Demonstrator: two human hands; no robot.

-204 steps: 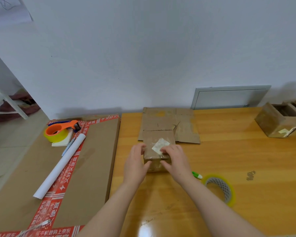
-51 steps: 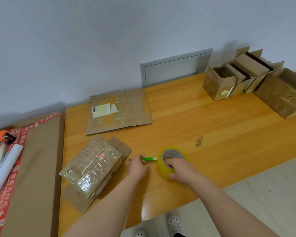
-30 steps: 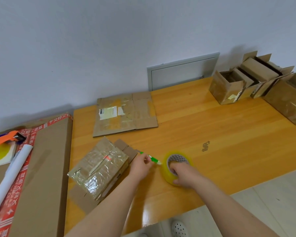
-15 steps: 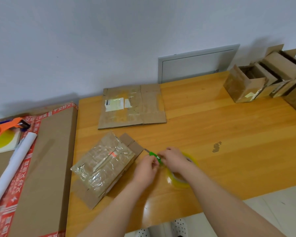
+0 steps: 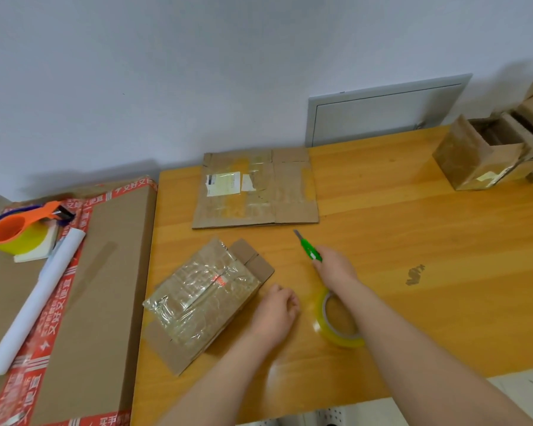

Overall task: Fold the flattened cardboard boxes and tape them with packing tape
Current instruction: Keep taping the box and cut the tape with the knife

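Currently the right hand (image 5: 336, 267) grips a green utility knife (image 5: 310, 249), blade toward the far edge of the table (image 5: 413, 229). The left hand (image 5: 276, 309), loosely curled and empty, rests beside the taped box (image 5: 203, 298) near the front left corner. The tape roll (image 5: 339, 322) lies under the right forearm. A flattened box (image 5: 256, 192) lies at the far edge. Several open boxes (image 5: 471, 161) occupy the far right corner; contents indiscernible
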